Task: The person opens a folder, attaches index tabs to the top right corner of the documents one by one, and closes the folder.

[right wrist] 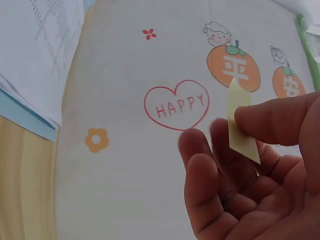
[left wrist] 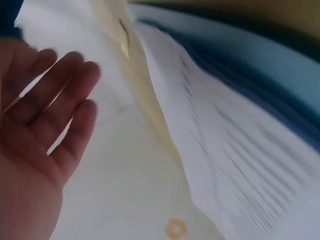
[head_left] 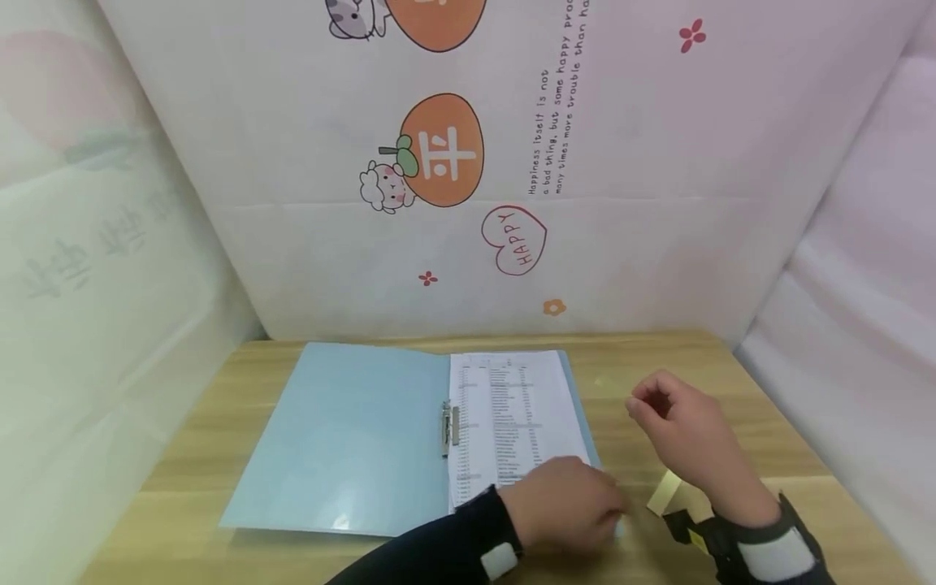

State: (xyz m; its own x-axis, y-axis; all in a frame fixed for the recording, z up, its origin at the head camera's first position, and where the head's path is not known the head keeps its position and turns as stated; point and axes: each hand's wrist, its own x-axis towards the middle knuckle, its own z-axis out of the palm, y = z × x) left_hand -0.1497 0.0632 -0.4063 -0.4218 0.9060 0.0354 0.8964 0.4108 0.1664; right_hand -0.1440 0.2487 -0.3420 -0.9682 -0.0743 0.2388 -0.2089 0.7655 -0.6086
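A light blue clip folder (head_left: 351, 439) lies open on the table, with printed sheets (head_left: 512, 406) on its right side beside a metal clip (head_left: 445, 429). My left hand (head_left: 563, 502) is over the folder's lower right corner. In the left wrist view its fingers (left wrist: 60, 100) are loosely bent and hold nothing, apart from the sheets. To the right of the folder, above the table, my right hand (head_left: 691, 439) is raised. In the right wrist view its thumb and fingers pinch a pale yellow paper slip (right wrist: 241, 122).
Another pale yellow piece (head_left: 664, 492) appears on the wooden table (head_left: 183, 487) below the right hand. White printed cloth (head_left: 621, 268) stands behind the table and at both sides. Dark straps with cameras sit on both wrists.
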